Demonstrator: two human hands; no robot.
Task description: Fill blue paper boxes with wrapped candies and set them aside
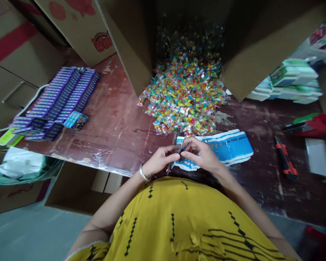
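Near the table's front edge, my left hand (163, 159) and my right hand (201, 154) meet with fingertips pinched together. Between them is a small dark item, mostly hidden by the fingers; I cannot make out what it is. Under and beside my right hand lies a fanned row of blue and white cards (233, 145). Just beyond my hands, a large heap of small clear packets with colourful sweets (184, 98) spills out between two cardboard flaps. A silver bangle circles my left wrist.
Stacked purple boxes (62, 98) stand at the left, with a blue box (75, 120) beside them. On the right are a red and black cutter (286, 159), green and white packs (293, 78) and red-handled scissors (315, 125). An open carton (73, 188) sits below the table edge.
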